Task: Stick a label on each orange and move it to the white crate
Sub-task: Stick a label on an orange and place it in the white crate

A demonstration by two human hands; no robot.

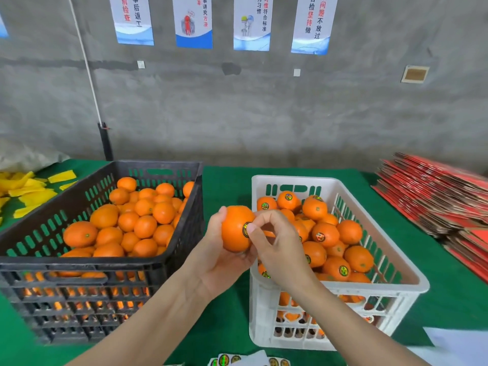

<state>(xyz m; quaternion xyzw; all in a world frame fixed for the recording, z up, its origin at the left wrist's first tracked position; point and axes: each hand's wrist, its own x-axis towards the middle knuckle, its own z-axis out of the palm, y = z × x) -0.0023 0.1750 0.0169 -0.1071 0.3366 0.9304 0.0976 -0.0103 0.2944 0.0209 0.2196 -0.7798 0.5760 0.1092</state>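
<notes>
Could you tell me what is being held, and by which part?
The left hand grips one orange round its underside and left side. The right hand only presses a label onto it with the thumb.

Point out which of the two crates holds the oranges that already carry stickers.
The white crate, on the right: its oranges show round dark stickers. The fruit in the black crate on the left is bare.

I note grey concrete wall (pixel 264 114), four posters (pixel 194 22) hung high, white cord (pixel 87 62) at left, green-covered table (pixel 227 186) below.
</notes>
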